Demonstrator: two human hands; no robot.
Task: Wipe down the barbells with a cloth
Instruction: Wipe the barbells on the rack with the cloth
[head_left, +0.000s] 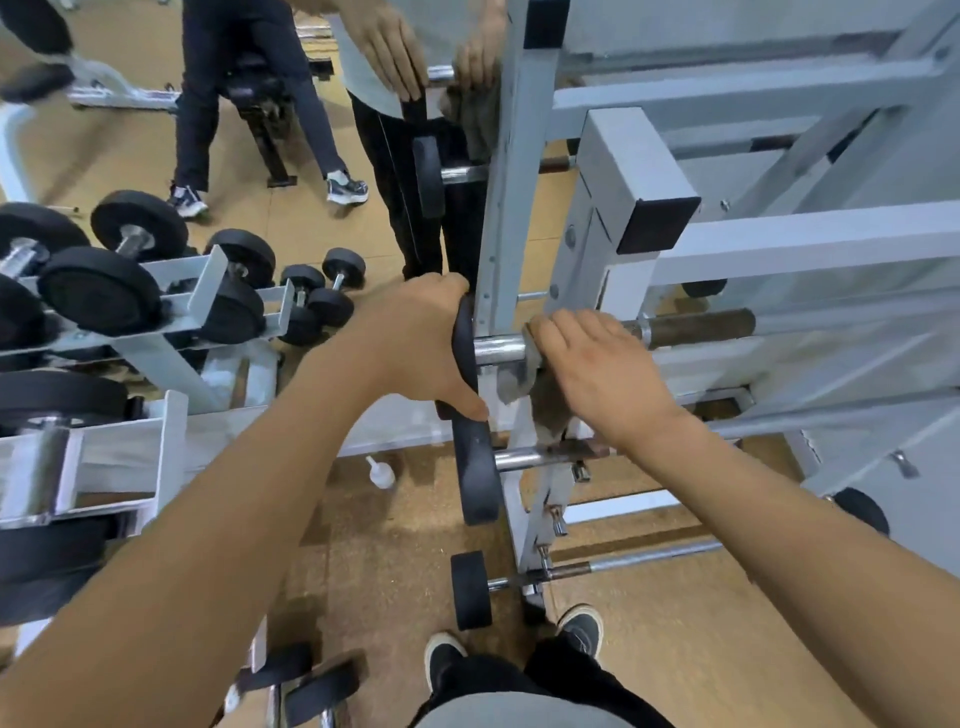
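A barbell (698, 327) with a chrome sleeve and a rusty brown grip lies across a grey rack (501, 218). Its black end plate (464, 345) is gripped by my left hand (415, 343), fingers over the rim and thumb below. My right hand (597, 369) presses a grey cloth (519, 371) around the bar just inside the plate; the cloth hangs down under the palm. Two more barbells rest lower on the rack, one (475, 470) directly beneath and another (623, 564) near the floor.
A mirror behind the rack shows my reflection (405, 62) and another person (249, 93). A dumbbell rack (171, 296) with several black dumbbells stands at the left. A small white bottle (381, 473) lies on the brown floor. My shoes (519, 649) are below.
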